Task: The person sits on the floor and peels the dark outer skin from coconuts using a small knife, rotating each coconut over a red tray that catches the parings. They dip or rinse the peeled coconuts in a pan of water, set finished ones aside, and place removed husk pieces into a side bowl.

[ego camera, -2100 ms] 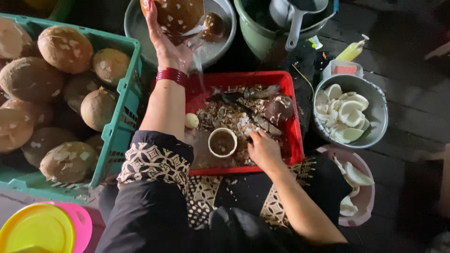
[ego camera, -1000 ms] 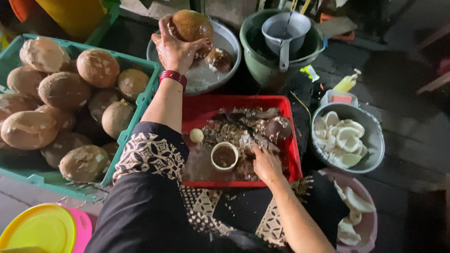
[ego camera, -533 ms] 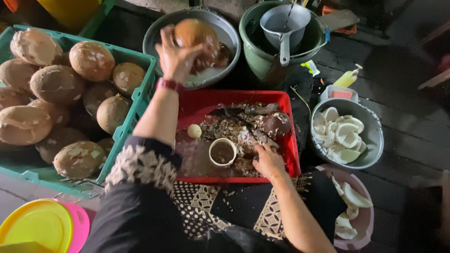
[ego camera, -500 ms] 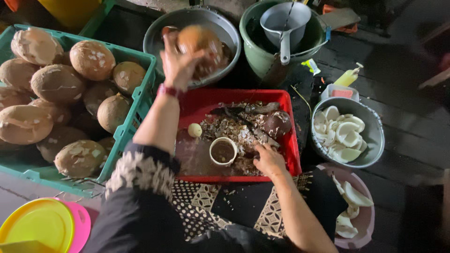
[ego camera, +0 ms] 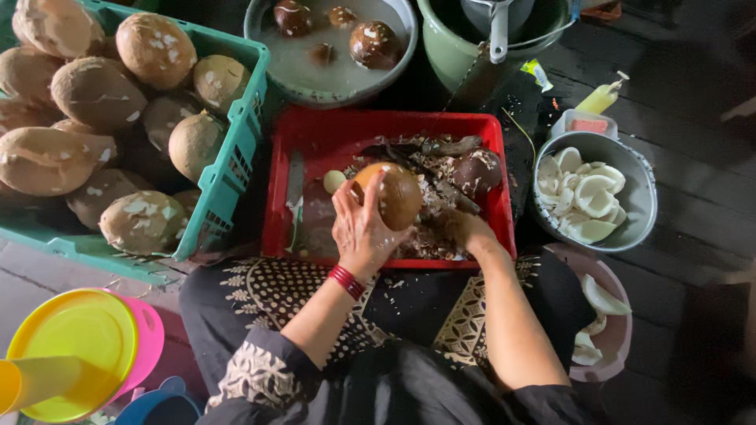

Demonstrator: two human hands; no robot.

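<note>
Left hand (ego camera: pixel 361 228) cupped brown coconut (ego camera: pixel 391 194) in firm grip above red tray (ego camera: pixel 315 142), so husk scraps fell inside. Right hand (ego camera: pixel 465 230) rested in tray scraps right of coconut; its grip could not be told.

My left hand (ego camera: pixel 361 228), red bangle (ego camera: pixel 346 281) at the wrist, holds a brown coconut (ego camera: pixel 391 194) over the red tray (ego camera: pixel 315 135); upper left, a green crate (ego camera: pixel 228 169); lower left, a yellow lid (ego camera: pixel 75 346).

On the dark plank floor (ego camera: pixel 693 197) before me stand a red tray (ego camera: pixel 315 142), green crate (ego camera: pixel 228 189), and metal bowl (ego camera: pixel 642 228).
</note>
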